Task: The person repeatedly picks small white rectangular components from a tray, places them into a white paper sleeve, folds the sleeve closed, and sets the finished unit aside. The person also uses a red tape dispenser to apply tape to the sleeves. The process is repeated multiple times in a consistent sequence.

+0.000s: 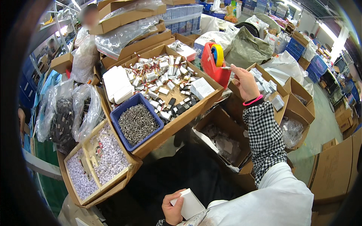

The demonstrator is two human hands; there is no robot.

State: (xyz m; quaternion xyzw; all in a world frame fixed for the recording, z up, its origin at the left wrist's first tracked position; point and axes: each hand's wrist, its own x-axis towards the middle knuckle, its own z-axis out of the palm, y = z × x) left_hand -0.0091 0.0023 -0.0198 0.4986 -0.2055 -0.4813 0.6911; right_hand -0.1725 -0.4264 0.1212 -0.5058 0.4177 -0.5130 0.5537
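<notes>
Beside a brown cardboard tray (184, 126), stretched far right to a red plastic tape dispenser (208, 63); clamping a flat white box (191, 205) (near) in left hand (171, 207); beside the round yellow roll (220, 55), pinching a pale strip (226, 67) in right hand (247, 83).

The person's grips number two, the left grip (172, 207) with one white box (190, 204), the right grip (247, 86) beside one red tape dispenser (209, 64) bearing one yellow roll (215, 56). One pink band (253, 100) shows. One blue bin (120, 131) holds metal pieces (138, 123) too many to count; one wooden tray (91, 165) has two compartments, their small white pieces (111, 150) equally uncountable. Several black pieces (181, 109) overlap, so their number stays unclear.
</notes>
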